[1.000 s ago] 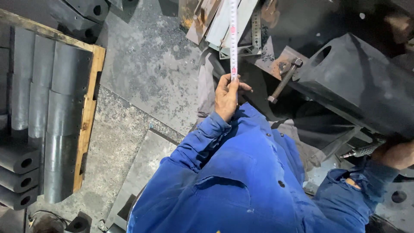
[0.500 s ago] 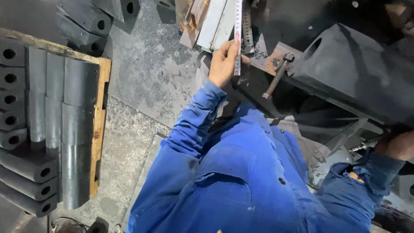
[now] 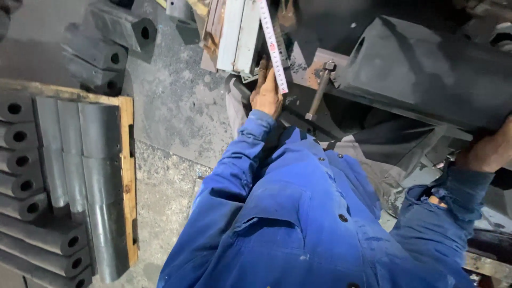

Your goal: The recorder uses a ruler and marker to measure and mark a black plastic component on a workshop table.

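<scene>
Since a second ago, left hand (image 3: 268, 92) has slid further up the tape measure (image 3: 273, 45), gripping it. Right hand (image 3: 488, 149) rests against the dark block (image 3: 426, 69); its grip cannot be told.

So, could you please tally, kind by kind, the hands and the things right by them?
hands: 2 (left hand, right hand)
tape measure: 1
long bolt: 1
large dark block: 1
Total: 5
</scene>
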